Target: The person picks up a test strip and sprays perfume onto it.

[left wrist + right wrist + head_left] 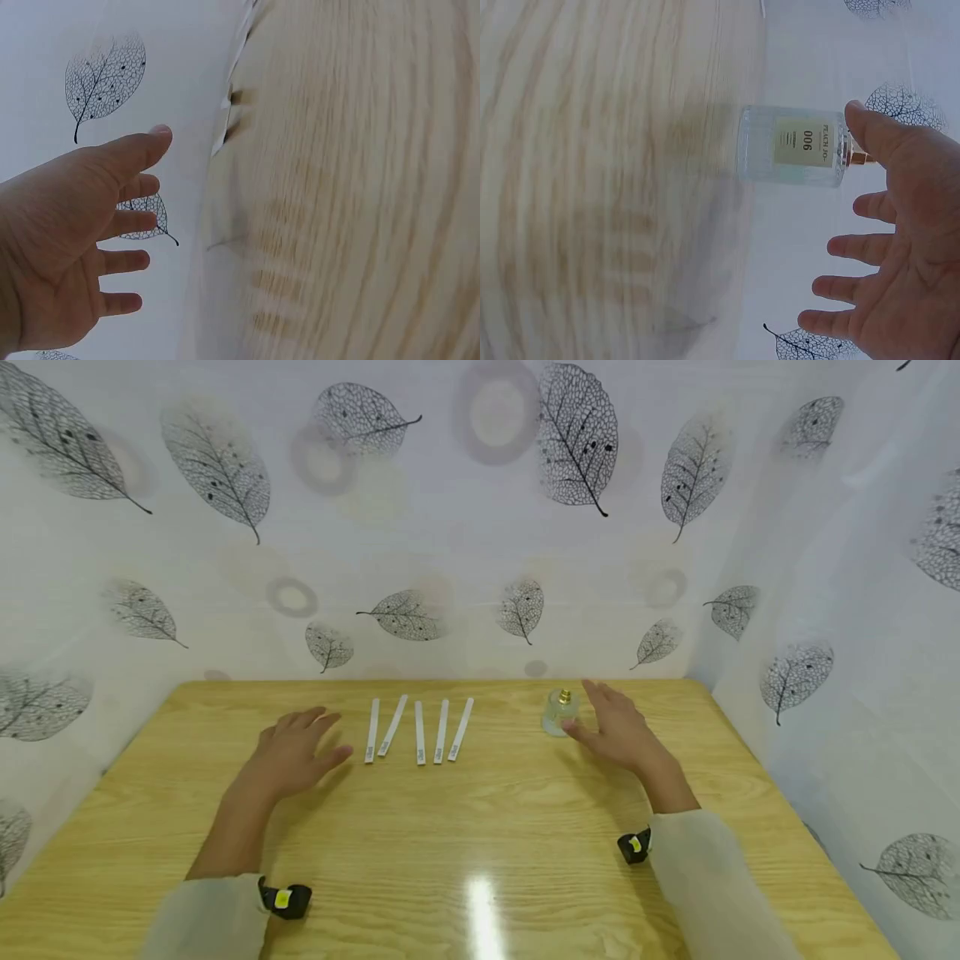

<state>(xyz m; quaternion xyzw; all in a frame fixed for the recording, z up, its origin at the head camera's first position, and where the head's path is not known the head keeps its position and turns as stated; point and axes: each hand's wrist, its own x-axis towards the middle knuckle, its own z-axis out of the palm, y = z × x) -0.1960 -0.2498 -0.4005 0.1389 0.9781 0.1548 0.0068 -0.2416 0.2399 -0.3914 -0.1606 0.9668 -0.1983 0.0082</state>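
Observation:
A clear glass perfume bottle (555, 718) with a gold spray top stands upright at the back right of the table. In the right wrist view the bottle (761, 146) bears a pale label reading 006. My right hand (621, 731) is just right of it, fingers spread, thumb tip overlapping the bottle in the head view. Several white paper test strips (419, 735) lie in a row at the back middle, small print on their near ends. To their left my left hand (288, 760) hovers over the wood with fingers extended, holding nothing.
The light wood table (420, 860) meets a white curtain (450, 543) printed with dark leaves along its back and sides. Black wrist cameras (288, 902) sit at both cuffs. A bright glare spot (483, 914) shows at the near middle of the tabletop.

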